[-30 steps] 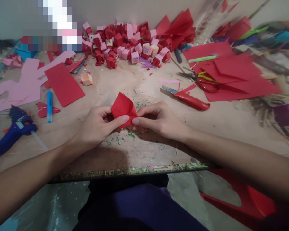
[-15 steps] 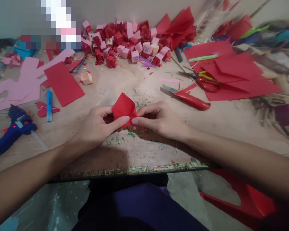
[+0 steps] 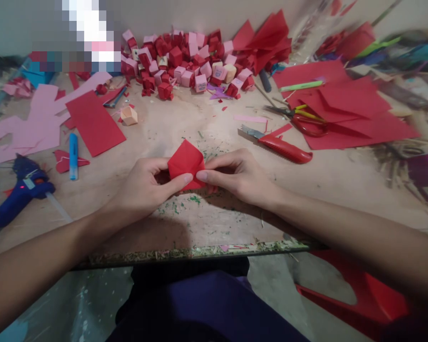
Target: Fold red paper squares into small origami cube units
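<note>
Just above the wooden table (image 3: 139,137), a small piece of folded red paper (image 3: 186,159) is held between my two hands, its pointed corner facing away from me. My left hand (image 3: 151,178) pinches its left side, thumb on top and fingers behind. On the other side, my right hand (image 3: 231,175) grips the lower right edge between thumb and fingers. Both thumb tips press close together near the paper's middle. The fingers underneath are mostly hidden.
Many pink and red paper cubes (image 3: 180,73) are heaped at the back. A craft knife with a red handle (image 3: 285,148), scissors (image 3: 308,124) and red sheets (image 3: 345,102) lie right. Left are a blue glue gun (image 3: 28,183), a blue marker (image 3: 73,156) and a red paper rectangle (image 3: 94,122).
The red paper has shifted very slightly, and the thumbs have moved a little on its fold. Both hands keep their pinch; the things on the table lie as before.
</note>
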`<state>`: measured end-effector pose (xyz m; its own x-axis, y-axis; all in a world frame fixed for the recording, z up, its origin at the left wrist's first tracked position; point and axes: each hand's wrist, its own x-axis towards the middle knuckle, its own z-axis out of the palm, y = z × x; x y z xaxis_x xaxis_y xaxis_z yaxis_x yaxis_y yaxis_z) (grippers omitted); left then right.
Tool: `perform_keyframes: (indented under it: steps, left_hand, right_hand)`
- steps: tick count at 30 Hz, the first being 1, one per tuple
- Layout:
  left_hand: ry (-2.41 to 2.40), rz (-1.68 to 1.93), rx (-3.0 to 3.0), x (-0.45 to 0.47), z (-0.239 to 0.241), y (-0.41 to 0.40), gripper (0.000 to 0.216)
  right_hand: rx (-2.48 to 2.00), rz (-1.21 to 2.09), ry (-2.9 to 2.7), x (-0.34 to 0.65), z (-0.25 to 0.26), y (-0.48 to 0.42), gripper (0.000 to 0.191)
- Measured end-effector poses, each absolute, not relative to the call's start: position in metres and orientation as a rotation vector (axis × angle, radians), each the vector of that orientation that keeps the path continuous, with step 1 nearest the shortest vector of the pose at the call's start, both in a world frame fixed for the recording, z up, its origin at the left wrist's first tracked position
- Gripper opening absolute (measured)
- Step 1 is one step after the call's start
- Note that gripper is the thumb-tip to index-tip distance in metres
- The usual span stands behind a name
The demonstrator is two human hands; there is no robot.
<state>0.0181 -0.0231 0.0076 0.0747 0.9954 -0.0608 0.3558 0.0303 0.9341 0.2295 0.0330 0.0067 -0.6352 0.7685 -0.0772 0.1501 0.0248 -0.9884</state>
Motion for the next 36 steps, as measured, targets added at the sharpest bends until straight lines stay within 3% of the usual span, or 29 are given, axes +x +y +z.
perform_keyframes:
  steps: [23,36]
  left_hand:
    - [1.385,0.869,1.52,0.0185,0.0098,-0.0235,0.015]
    - [1.328,0.966,1.432,0.0155,0.0084,-0.0223,0.018]
  right_hand:
    - [-0.989,1.681,-1.689,0.2284,0.0071,0.0319,0.037]
    - [-1.099,1.558,-1.692,0.2257,0.0088,0.0304,0.023]
